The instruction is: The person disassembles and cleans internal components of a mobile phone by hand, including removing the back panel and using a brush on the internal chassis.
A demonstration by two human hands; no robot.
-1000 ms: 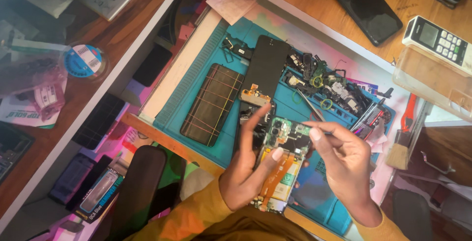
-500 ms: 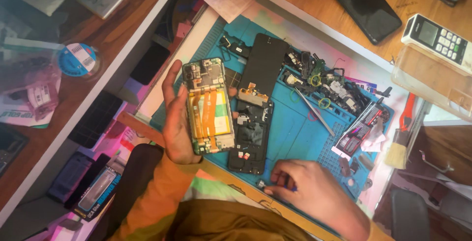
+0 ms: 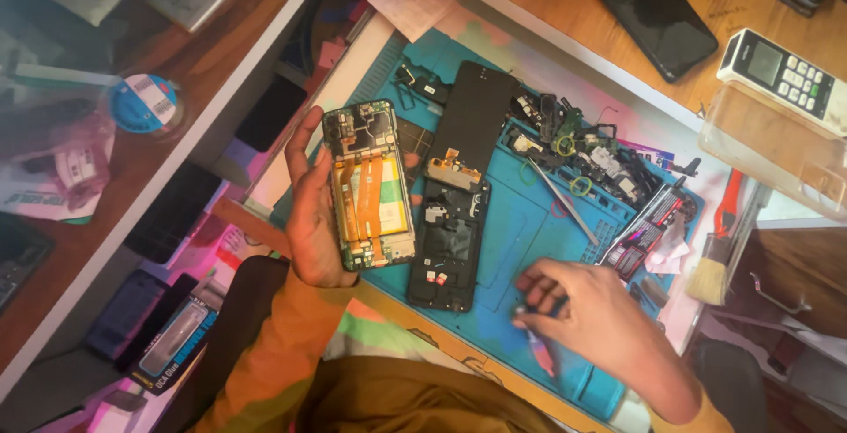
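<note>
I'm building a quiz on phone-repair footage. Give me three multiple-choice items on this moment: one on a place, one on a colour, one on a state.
1. Where does the tweezers lie?
A on the blue mat
B on the wooden shelf
C in a hand

2. What colour are the ribbon cables in the opened phone?
A green
B orange
C white

3. What is the left hand doing?
A resting flat
B holding the phone up
C gripping the brush

A: tweezers rest on the mat. B: orange strips show. C is wrong; B: fingers wrap the phone.

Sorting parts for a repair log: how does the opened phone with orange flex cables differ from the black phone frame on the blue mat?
The opened phone is held up in the left hand; the black frame lies on the blue mat. The phone shows orange cables; the frame looks mostly dark. Both are similarly long rectangles.
</note>
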